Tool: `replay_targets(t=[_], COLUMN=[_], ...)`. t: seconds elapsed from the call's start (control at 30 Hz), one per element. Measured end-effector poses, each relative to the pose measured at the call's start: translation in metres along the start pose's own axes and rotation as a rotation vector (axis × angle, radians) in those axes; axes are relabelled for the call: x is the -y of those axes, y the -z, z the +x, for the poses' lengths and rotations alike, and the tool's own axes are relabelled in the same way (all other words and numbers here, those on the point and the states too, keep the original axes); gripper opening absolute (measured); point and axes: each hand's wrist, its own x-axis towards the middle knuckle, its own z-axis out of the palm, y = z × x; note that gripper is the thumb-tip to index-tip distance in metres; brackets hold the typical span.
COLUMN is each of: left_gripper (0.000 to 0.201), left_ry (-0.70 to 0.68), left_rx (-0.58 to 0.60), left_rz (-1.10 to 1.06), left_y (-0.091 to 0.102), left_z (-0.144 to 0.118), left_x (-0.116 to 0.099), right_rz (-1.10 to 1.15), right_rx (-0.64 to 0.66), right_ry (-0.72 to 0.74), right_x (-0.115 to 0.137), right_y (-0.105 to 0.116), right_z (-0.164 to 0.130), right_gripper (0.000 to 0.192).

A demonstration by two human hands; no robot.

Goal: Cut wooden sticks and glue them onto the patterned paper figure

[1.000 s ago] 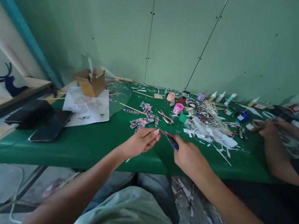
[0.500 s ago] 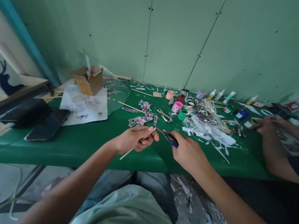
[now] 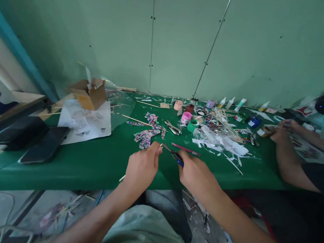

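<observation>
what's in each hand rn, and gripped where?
Left hand pinches a thin wooden stick near its upper end; the lower end pokes out below the fist. Right hand holds a blue-handled tool by the handle, thin tip toward the left hand.

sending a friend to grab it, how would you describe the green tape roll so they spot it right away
Start at the green table against the pale green wall and look to the cluster of small paint pots near its middle back. The green tape roll lies flat just right of the metal pliers, beside the pink pot; it is the only open ring with a hole.
</observation>
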Motion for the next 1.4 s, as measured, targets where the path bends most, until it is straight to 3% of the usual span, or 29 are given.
replay_targets(t=[0.1, 0.23, 0.33, 0.53, 0.77, 0.9, 1.03, 1.2, 1.4], left_gripper=[0.031, 0.037, 0.037, 0.035, 0.033, 0.025, 0.021, 0.023, 0.025], left_ry=[-0.004, 0.019, 0.073, 0.085, 0.052, 0.025, 0.027, -0.026, -0.082], left_rx=[-0.005, 0.099, 0.157, 0.174, 0.178, 0.159, -0.019, -0.197, -0.234], left_rz=[-0.202, -0.654, -0.814, -0.867, -0.852, -0.826, -0.788, -0.643, -0.432], left_y=[0.013, 0.034, 0.045, 0.051, 0.053, 0.042, 0.026, 0.008, -0.008], left_z=[-0.004, -0.013, -0.018, -0.025, -0.025, -0.008, 0.021, 0.062, 0.112], left_x=[-0.008, -0.019, -0.025, -0.028, -0.027, -0.009, 0.026, 0.067, 0.092], right_rz=[0.025, 0.066, 0.124, 0.296, 0.278, 0.246, 0.140, -0.036, -0.134], right_rx=[-0.067, -0.222, -0.318, -0.314, -0.259, -0.142, -0.002, -0.022, -0.077], right_ry=[0.026, 0.021, 0.013, 0.001, -0.008, -0.073, -0.125, -0.162, -0.131], right_x=[0.004, 0.003, -0.003, -0.007, -0.010, -0.023, -0.033, -0.027, -0.011], right_y=[0.015, 0.037, 0.044, 0.042, 0.030, 0.006, -0.030, -0.060, -0.074], right_z=[-0.006, -0.016, -0.021, -0.022, -0.012, 0.006, 0.025, 0.040, 0.063], right_gripper=[0.031, 0.035, 0.039, 0.037, 0.034, 0.040, 0.042, 0.052, 0.056])
